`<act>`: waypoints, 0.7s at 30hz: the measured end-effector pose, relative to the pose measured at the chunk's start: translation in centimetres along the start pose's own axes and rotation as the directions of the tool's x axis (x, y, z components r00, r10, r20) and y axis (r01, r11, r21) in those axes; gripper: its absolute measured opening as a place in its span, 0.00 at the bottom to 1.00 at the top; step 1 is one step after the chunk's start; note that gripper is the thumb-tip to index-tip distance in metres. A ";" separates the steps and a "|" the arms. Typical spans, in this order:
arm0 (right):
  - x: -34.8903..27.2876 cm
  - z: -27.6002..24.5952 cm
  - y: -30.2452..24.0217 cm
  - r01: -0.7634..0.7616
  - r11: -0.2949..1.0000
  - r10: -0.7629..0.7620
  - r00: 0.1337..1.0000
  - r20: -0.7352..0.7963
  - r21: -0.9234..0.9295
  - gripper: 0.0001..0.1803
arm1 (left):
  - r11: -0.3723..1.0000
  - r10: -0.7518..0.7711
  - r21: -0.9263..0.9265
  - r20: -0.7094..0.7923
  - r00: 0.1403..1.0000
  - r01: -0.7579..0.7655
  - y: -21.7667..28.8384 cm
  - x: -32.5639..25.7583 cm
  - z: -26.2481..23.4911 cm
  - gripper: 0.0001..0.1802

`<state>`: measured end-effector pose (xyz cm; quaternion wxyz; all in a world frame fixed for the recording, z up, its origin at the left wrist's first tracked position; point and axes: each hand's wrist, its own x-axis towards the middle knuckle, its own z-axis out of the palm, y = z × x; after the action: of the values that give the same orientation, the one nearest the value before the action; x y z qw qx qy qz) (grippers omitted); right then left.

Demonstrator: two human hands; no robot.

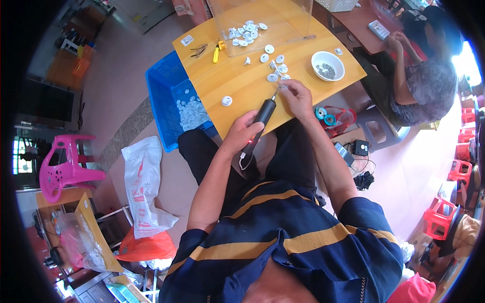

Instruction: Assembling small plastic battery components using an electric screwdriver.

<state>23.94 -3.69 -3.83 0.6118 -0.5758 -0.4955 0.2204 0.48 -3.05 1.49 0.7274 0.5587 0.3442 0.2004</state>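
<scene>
1. Gripping the black electric screwdriver (262, 117), our left hand (243, 135) has its fingers wrapped round the barrel; our right hand (297, 97) pinches a small white plastic disc (283, 87) at the tip, near the table's (237, 81) front edge.
2. Risk, we judge: the bit skids off smooth plastic toward the pinching fingers.
3. Glossy wood tabletop; round white bowl (328, 65) of grey screws beyond the disc.

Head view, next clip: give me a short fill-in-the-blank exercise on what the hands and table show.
1. The left hand grips a black electric ____.
2. The right hand holds a small white part against the ____ table.
3. The white bowl sits to the ____ of the right hand.
4. The basket beside the table is ____.

Missing words: screwdriver; wooden; right; blue
</scene>
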 end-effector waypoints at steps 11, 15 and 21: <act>-1.4 2.0 -3.5 0.185 0.907 -0.170 0.983 0.074 -0.378 0.09 | 0.970 0.002 -0.244 -0.054 0.999 -0.015 0.3 -5.6 -2.6 0.22; -1.8 5.1 -4.9 0.288 0.861 -0.204 0.951 0.233 -0.420 0.08 | 0.980 0.033 -0.187 -0.181 0.983 -0.067 0.2 -7.8 -4.3 0.22; 2.1 11.1 -3.6 0.294 0.890 -0.182 0.929 0.321 -0.348 0.15 | 0.983 0.089 -0.140 -0.209 0.974 -0.120 0.9 -8.9 -3.9 0.20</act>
<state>14.19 2.60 -1.43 0.4308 -0.5833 -0.6783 0.1190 -8.31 -6.20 4.30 0.7176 0.4961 0.3699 0.3196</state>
